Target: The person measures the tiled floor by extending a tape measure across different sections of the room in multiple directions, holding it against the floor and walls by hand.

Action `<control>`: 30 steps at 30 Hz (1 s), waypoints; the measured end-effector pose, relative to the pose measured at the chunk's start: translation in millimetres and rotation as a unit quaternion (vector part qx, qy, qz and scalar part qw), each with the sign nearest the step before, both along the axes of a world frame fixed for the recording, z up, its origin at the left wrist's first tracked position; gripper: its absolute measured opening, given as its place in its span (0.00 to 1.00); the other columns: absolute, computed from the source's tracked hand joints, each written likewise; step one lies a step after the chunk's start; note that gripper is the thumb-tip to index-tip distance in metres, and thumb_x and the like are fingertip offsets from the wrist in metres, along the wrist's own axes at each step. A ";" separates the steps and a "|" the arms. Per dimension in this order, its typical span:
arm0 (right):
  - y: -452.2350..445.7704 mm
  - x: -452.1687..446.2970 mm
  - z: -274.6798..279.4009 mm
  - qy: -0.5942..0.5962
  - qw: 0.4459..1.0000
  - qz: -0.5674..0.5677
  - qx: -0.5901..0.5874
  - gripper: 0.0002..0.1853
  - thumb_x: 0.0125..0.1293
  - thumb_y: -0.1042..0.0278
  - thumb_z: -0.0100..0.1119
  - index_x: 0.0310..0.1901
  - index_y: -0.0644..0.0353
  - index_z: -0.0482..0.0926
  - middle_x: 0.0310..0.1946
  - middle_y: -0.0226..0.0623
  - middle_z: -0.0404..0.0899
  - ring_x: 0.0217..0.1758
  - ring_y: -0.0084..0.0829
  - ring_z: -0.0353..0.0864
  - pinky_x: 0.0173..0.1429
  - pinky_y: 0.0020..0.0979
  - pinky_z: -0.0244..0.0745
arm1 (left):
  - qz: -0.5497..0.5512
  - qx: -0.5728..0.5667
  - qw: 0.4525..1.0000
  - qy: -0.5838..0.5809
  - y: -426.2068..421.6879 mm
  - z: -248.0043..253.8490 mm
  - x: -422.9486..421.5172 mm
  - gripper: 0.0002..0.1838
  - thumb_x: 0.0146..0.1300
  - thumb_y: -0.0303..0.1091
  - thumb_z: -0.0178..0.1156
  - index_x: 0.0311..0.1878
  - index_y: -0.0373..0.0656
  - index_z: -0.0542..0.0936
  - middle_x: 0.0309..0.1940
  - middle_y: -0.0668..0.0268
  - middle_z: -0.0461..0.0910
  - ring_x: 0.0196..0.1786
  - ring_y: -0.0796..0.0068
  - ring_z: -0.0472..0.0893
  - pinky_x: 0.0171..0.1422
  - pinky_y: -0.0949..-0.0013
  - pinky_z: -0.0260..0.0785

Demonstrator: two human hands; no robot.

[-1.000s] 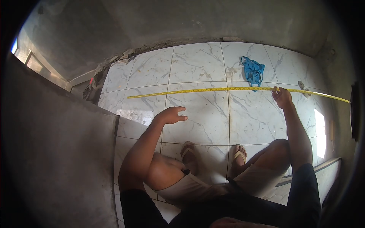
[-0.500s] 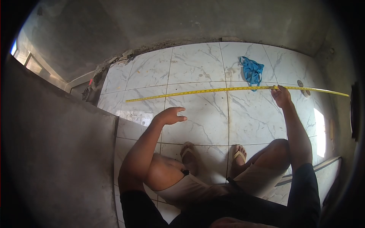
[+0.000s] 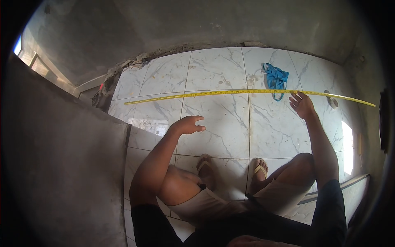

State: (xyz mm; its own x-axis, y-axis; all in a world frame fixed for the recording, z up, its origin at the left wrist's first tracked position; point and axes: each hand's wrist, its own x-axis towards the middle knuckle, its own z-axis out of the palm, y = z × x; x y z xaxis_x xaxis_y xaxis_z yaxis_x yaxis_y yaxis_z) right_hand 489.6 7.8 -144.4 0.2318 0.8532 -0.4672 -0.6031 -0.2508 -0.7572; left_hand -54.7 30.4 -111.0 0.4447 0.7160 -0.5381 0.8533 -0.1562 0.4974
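A long yellow measuring tape blade [image 3: 222, 92] stretches across the white marbled floor tiles in front of me. My right hand [image 3: 302, 105] is at the blade's near edge, right of its middle. Its fingers are spread, and a fingertip seems to touch the tape; no grip around it shows. Nothing is in my left hand [image 3: 190, 124], which hovers over the tiles with thumb and forefinger apart, below the tape's left half. A crumpled blue cloth bag [image 3: 275, 76] lies at the tape, its lower strap looping out on the near side.
Beyond the tape's right part lie small round objects [image 3: 332, 103], perhaps rolls. A grey wall [image 3: 230, 24] with rubble [image 3: 142, 59] along its base bounds the far side. A grey slab or low wall [image 3: 66, 164] stands on the left. A panel [image 3: 358, 193] leans at lower right.
The tape has shifted left and slightly away from me. My right hand's fingers have loosened from their pinch on it and spread. My left hand has hardly moved.
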 end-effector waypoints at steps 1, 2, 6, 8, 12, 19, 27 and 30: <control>-0.9 -3.9 3.7 -0.002 1.000 0.008 0.001 0.13 0.74 0.60 0.52 0.55 0.53 0.71 0.52 0.34 0.78 0.56 0.36 0.77 0.62 0.40 0.70 | -0.001 0.001 1.000 0.000 0.2 -0.3 0.3 0.39 0.62 0.55 0.64 0.72 0.43 0.68 0.66 0.49 0.73 0.66 0.55 0.75 0.70 0.60 0.66; -1.8 -8.0 7.2 -0.004 1.000 0.015 0.002 0.13 0.74 0.60 0.52 0.55 0.53 0.72 0.52 0.33 0.78 0.56 0.36 0.77 0.62 0.40 0.70 | -0.002 0.002 1.000 0.000 0.2 -1.2 0.1 0.39 0.62 0.55 0.64 0.71 0.43 0.68 0.66 0.49 0.73 0.66 0.55 0.75 0.70 0.60 0.66; 5.0 -11.0 3.6 0.006 0.999 0.043 0.014 0.18 0.77 0.57 0.46 0.63 0.51 0.69 0.60 0.33 0.75 0.66 0.40 0.71 0.71 0.43 0.62 | -0.004 0.003 1.000 -0.001 -1.4 2.6 1.8 0.39 0.62 0.55 0.65 0.71 0.42 0.68 0.65 0.48 0.74 0.65 0.54 0.76 0.69 0.59 0.67; 6.5 -12.0 3.7 0.009 0.999 0.044 0.015 0.18 0.77 0.57 0.44 0.63 0.51 0.69 0.61 0.32 0.75 0.66 0.40 0.71 0.71 0.43 0.62 | -0.006 0.009 1.000 0.000 -1.0 0.7 1.2 0.39 0.62 0.54 0.65 0.71 0.42 0.69 0.65 0.48 0.74 0.65 0.54 0.76 0.69 0.59 0.67; 8.7 -13.8 6.2 0.011 0.999 0.040 0.015 0.19 0.77 0.56 0.43 0.64 0.51 0.69 0.62 0.32 0.73 0.67 0.40 0.70 0.72 0.44 0.62 | -0.007 0.014 1.000 -0.008 0.8 -3.7 -1.1 0.39 0.62 0.55 0.65 0.70 0.41 0.69 0.66 0.49 0.73 0.66 0.54 0.75 0.70 0.59 0.66; 8.8 1.3 -13.0 0.013 1.000 0.000 -0.017 0.14 0.75 0.51 0.51 0.47 0.52 0.73 0.39 0.31 0.78 0.47 0.36 0.81 0.56 0.41 0.74 | -0.009 0.021 0.999 -0.032 6.0 -14.1 -6.8 0.40 0.60 0.55 0.66 0.70 0.41 0.70 0.65 0.48 0.74 0.66 0.53 0.75 0.69 0.59 0.67; 9.7 -1.8 -8.1 -0.034 0.998 -0.006 -0.046 0.14 0.75 0.52 0.50 0.47 0.54 0.74 0.39 0.34 0.78 0.46 0.35 0.81 0.52 0.39 0.76 | 0.026 -0.014 0.999 -0.039 3.6 -5.8 -5.3 0.39 0.60 0.52 0.67 0.71 0.42 0.69 0.64 0.49 0.76 0.63 0.52 0.78 0.63 0.58 0.72; 8.8 -3.1 -3.8 -0.011 0.999 -0.014 -0.037 0.16 0.78 0.51 0.46 0.47 0.56 0.72 0.42 0.39 0.80 0.49 0.38 0.81 0.56 0.42 0.76 | 0.029 -0.010 0.999 -0.040 2.6 -1.6 -1.9 0.40 0.59 0.51 0.68 0.71 0.42 0.69 0.62 0.47 0.77 0.62 0.52 0.78 0.62 0.60 0.72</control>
State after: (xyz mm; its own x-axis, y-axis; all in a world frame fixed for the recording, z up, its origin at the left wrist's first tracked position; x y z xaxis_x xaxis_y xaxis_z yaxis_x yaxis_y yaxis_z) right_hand 486.5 16.6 -148.2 0.2657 0.8096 -0.5234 -0.5932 -0.2907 -0.7507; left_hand -56.5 33.0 -112.6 0.4452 0.7309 -0.5173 0.8182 -0.0974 0.5666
